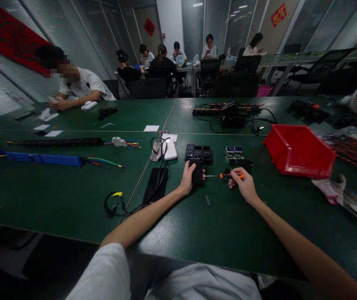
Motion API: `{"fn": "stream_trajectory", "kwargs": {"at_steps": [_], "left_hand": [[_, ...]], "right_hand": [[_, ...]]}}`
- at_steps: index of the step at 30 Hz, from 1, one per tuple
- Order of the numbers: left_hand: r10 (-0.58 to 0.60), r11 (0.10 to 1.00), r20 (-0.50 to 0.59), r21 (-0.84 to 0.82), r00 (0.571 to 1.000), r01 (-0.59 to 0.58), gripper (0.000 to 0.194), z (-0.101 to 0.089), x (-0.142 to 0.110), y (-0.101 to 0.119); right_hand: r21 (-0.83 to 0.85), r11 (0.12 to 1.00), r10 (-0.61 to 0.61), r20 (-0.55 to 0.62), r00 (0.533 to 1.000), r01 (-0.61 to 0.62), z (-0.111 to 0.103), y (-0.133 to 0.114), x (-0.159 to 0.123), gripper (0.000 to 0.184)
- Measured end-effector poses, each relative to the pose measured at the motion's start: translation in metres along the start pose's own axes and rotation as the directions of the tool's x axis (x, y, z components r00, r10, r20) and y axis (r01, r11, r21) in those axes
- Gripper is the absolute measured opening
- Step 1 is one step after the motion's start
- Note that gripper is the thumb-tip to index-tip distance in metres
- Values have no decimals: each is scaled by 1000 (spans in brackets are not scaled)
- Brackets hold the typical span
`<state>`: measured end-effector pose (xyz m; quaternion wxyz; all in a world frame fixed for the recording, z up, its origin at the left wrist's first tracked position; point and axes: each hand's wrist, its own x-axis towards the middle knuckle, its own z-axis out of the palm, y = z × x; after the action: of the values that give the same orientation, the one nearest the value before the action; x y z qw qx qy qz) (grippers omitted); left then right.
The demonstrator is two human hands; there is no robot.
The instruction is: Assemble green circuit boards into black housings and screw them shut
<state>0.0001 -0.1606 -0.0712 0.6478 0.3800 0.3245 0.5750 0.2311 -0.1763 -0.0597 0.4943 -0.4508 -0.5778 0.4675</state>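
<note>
My left hand [187,178] is closed around a black rectangular case [196,171], held upright over the green table. In my right hand [242,181] is a screwdriver [232,176] with an orange and black handle. Its thin metal shaft points left, and the tip reaches the right side of the case, by my left fingertips; whether it touches cannot be made out. Just behind the case lie several black modules [199,153] in a row. Small green circuit boards with displays [234,155] sit beyond my right hand, and a flat black piece [247,166] lies beside it.
A red bin [300,152] stands to the right, near a light glove [338,191]. Left of my hands are a white power bank [169,149], a black phone-like slab [155,185] and a looped cable [112,204]. Blue and black strips with wires lie farther left. A person sits across the table.
</note>
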Motion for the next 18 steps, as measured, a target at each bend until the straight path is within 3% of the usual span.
{"fn": "stream_trajectory", "kwargs": {"at_steps": [6,11,18], "left_hand": [[12,1000,-3,10,1000,-12,41,0,0,0],[27,999,1,23,1000,-27,40,-1,1,-1],[28,999,-3,26,1000,-28,42,0,1,-3]], "right_hand": [[19,999,-31,-9,999,31,0,-2,0,32],[3,998,-58,-30,998,58,0,3,1,27],[-11,1000,-7,-15,1000,6,-1,6,2,21]]}}
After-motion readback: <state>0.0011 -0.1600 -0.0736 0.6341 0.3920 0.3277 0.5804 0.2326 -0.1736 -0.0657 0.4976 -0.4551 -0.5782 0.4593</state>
